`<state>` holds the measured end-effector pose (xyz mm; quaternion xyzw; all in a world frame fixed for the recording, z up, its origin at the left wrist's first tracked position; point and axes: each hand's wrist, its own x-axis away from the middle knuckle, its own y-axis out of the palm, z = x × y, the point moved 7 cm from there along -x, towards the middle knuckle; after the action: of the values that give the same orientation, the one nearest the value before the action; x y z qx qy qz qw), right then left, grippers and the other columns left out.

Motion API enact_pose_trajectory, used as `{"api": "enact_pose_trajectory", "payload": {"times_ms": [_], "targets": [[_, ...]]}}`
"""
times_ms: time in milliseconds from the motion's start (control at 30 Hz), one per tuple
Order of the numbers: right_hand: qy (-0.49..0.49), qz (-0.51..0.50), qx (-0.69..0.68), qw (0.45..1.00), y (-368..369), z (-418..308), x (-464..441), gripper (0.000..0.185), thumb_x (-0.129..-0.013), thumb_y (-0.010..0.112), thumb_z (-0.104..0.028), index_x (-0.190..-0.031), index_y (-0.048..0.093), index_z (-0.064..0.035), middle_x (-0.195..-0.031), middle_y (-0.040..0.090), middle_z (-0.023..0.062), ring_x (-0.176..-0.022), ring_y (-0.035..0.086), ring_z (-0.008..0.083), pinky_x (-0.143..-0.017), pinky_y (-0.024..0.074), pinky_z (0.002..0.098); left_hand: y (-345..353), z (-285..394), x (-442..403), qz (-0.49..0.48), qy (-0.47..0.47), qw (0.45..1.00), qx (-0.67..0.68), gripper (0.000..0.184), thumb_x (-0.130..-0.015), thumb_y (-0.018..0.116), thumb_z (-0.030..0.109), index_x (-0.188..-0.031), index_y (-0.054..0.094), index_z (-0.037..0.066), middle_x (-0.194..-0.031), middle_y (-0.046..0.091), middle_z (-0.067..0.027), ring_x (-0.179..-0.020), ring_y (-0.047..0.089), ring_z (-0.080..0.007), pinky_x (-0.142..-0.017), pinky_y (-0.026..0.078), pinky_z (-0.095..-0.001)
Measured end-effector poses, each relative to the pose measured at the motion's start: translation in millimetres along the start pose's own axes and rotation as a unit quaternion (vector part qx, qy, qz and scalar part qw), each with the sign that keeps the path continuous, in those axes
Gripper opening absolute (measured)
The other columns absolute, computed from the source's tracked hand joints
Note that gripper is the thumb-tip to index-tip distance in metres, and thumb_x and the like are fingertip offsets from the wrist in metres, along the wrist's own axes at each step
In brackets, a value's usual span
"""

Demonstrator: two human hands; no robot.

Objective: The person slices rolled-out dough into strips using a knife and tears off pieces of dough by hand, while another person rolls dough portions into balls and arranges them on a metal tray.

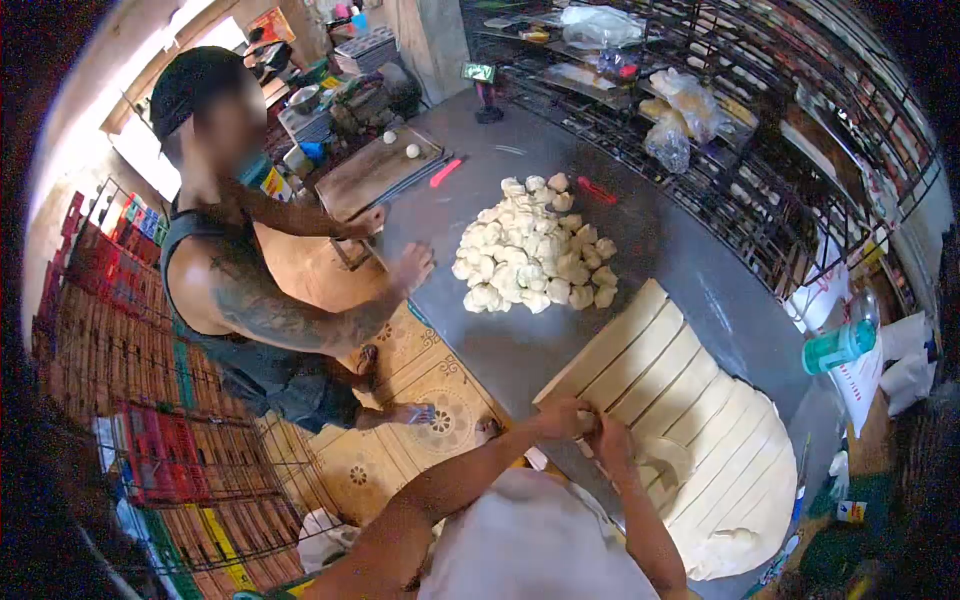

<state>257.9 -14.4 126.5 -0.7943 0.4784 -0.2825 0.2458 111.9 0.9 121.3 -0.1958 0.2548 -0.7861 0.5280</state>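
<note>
My left hand [563, 419] and my right hand [609, 446] are close together at the table's near edge. Both have closed fingers, and a pale bit of dough shows between them, mostly covered. Beside them lies a wide flat sheet of dough [720, 440], cut into long parallel strips. Near my right hand, part of the sheet is loose and folded over. Farther back a heap of dough lumps [530, 245] is piled on the grey table [450, 330].
At the left a co-worker [230, 260] stands with hands at the table's edge, near a tray [380, 170] with two dough balls. Red-handled tools [446, 172] lie about. Black racks [760, 110] line the back; a green-banded bottle [840, 347] is at the right.
</note>
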Motion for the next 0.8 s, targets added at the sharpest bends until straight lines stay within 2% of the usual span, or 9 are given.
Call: {"api": "enact_pose_trajectory", "payload": {"times_ms": [200, 333, 500, 567, 600, 667, 733, 767, 800], "targets": [[-0.075, 0.159, 0.072, 0.982, -7.6, 11.7, 10.8, 0.040, -0.087, 0.074, -0.033, -0.111, 0.067, -0.0021, -0.096, 0.070, 0.0193, -0.086, 0.068, 0.0354, -0.071, 0.0531, 0.0479, 53.3, -31.9, -13.0, 0.062, -0.024, 0.989, 0.130, 0.033, -0.092, 0.066, 0.035, -0.104, 0.072, 0.005, -0.084, 0.071, -0.0144, -0.071, 0.065, -0.0262, -0.068, 0.054, -0.0358], [0.158, 0.011, -0.040, 0.986, 0.4, 21.1, -6.9, 0.041, -0.085, 0.076, -0.033, -0.110, 0.066, -0.0026, -0.092, 0.070, 0.0174, -0.082, 0.067, 0.0332, -0.067, 0.0529, 0.0463, 3.2, 15.6, -26.2, 0.057, -0.154, 0.985, -0.044, 0.029, -0.090, 0.066, 0.032, -0.098, 0.072, 0.006, -0.073, 0.068, -0.0124, -0.059, 0.061, -0.0290, -0.057, 0.051, -0.0397], [0.089, -0.067, 0.023, 0.994, -23.3, -55.1, -7.5, 0.030, -0.088, 0.071, -0.021, -0.111, 0.065, -0.0029, -0.096, 0.069, 0.0150, -0.075, 0.064, 0.0298, -0.062, 0.0516, 0.0423, -32.9, 6.9, -28.9, 0.184, -0.066, 0.975, 0.106, 0.023, -0.085, 0.069, 0.026, -0.097, 0.071, 0.006, -0.075, 0.066, -0.0127, -0.062, 0.063, -0.0304, -0.057, 0.051, -0.0406], [0.055, -0.050, 0.007, 0.997, 6.3, -16.7, 2.7, 0.028, -0.090, 0.069, -0.021, -0.111, 0.066, -0.0035, -0.097, 0.069, 0.0142, -0.076, 0.063, 0.0284, -0.062, 0.0508, 0.0412, -2.7, -67.3, -48.6, 0.313, -0.007, 0.949, -0.024, 0.022, -0.079, 0.072, 0.017, -0.097, 0.069, 0.005, -0.085, 0.067, -0.0123, -0.076, 0.066, -0.0296, -0.069, 0.053, -0.0390], [0.027, -0.032, -0.005, 0.999, 19.4, -9.1, -8.1, 0.027, -0.091, 0.066, -0.020, -0.112, 0.066, -0.0041, -0.099, 0.068, 0.0133, -0.076, 0.062, 0.0270, -0.063, 0.0500, 0.0400, -10.6, -61.2, -49.7, 0.312, -0.009, 0.950, -0.026, 0.022, -0.079, 0.072, 0.017, -0.097, 0.069, 0.005, -0.085, 0.067, -0.0123, -0.076, 0.066, -0.0296, -0.069, 0.053, -0.0390], [-0.029, 0.021, -0.029, 0.999, 28.9, 16.8, -16.5, 0.025, -0.093, 0.062, -0.020, -0.113, 0.066, -0.0054, -0.101, 0.067, 0.0116, -0.076, 0.061, 0.0242, -0.063, 0.0484, 0.0376, -59.2, -43.8, -78.3, 0.386, -0.054, 0.913, -0.118, 0.047, -0.077, 0.074, 0.016, -0.120, 0.065, -0.001, -0.118, 0.064, -0.0191, -0.100, 0.065, -0.0345, -0.086, 0.054, -0.0455], [-0.082, 0.065, -0.057, 0.993, 22.7, 54.6, -37.3, 0.024, -0.096, 0.057, -0.019, -0.114, 0.066, -0.0066, -0.103, 0.066, 0.0098, -0.077, 0.059, 0.0215, -0.064, 0.0468, 0.0353, -121.9, 22.3, -59.0, 0.316, 0.141, 0.937, 0.058, 0.053, -0.078, 0.073, 0.017, -0.128, 0.064, 0.001, -0.130, 0.058, -0.0212, -0.108, 0.063, -0.0343, -0.088, 0.053, -0.0479], [-0.113, 0.085, -0.071, 0.987, 30.8, 67.2, -47.9, 0.024, -0.097, 0.055, -0.019, -0.114, 0.067, -0.0072, -0.105, 0.065, 0.0089, -0.077, 0.059, 0.0201, -0.065, 0.0460, 0.0341, -120.1, 18.0, -46.6, 0.315, 0.139, 0.937, 0.053, 0.053, -0.078, 0.073, 0.017, -0.128, 0.064, 0.001, -0.130, 0.058, -0.0212, -0.108, 0.063, -0.0343, -0.088, 0.053, -0.0479], [-0.142, 0.104, -0.084, 0.981, 43.9, 78.2, -44.9, 0.024, -0.099, 0.053, -0.018, -0.115, 0.067, -0.0079, -0.106, 0.065, 0.0081, -0.077, 0.058, 0.0187, -0.065, 0.0452, 0.0329, -96.5, 16.2, -35.7, 0.184, 0.143, 0.954, 0.190, 0.052, -0.079, 0.073, 0.016, -0.128, 0.063, 0.003, -0.126, 0.061, -0.0201, -0.104, 0.064, -0.0333, -0.086, 0.054, -0.0457]]}}
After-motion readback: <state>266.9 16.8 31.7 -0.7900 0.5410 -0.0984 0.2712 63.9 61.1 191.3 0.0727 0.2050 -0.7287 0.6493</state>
